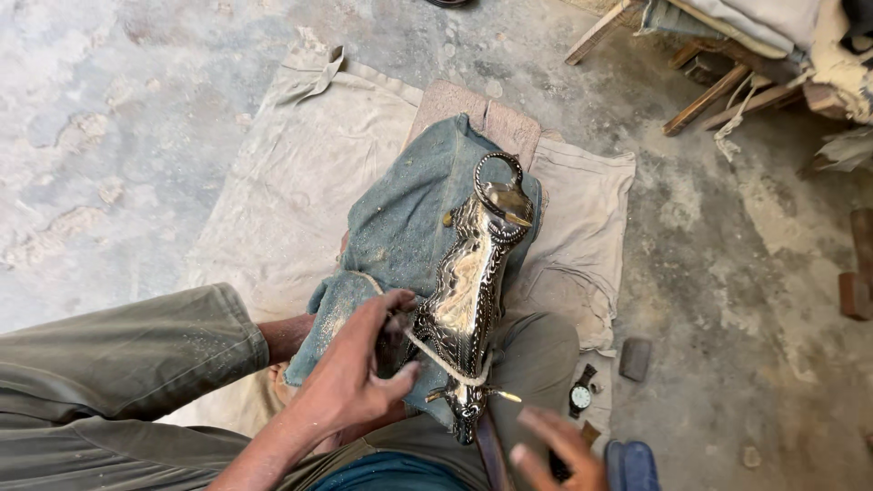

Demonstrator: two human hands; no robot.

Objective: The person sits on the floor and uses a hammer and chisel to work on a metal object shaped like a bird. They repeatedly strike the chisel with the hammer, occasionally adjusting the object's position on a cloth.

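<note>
A shiny engraved metal animal figure (468, 291) with a ring at its far end lies lengthwise on a dusty blue-green cloth (409, 218) draped over a wooden block (491, 114). A pale cord (441, 359) crosses the figure's near end. My left hand (350, 377) curls around the figure's left side where the cord begins, thumb and fingers pressed to the metal. My right hand (555, 450) hovers at the bottom edge, blurred, fingers apart, holding nothing, just right of the figure's near tip. My olive trouser leg (127, 355) lies at the left.
A beige sheet (300, 182) covers the concrete floor beneath the block. A wristwatch (579, 394) and a small dark block (635, 357) lie on its right corner. Wooden slats (705, 95) and bundled cloth sit top right, a brick (853, 295) at the right edge.
</note>
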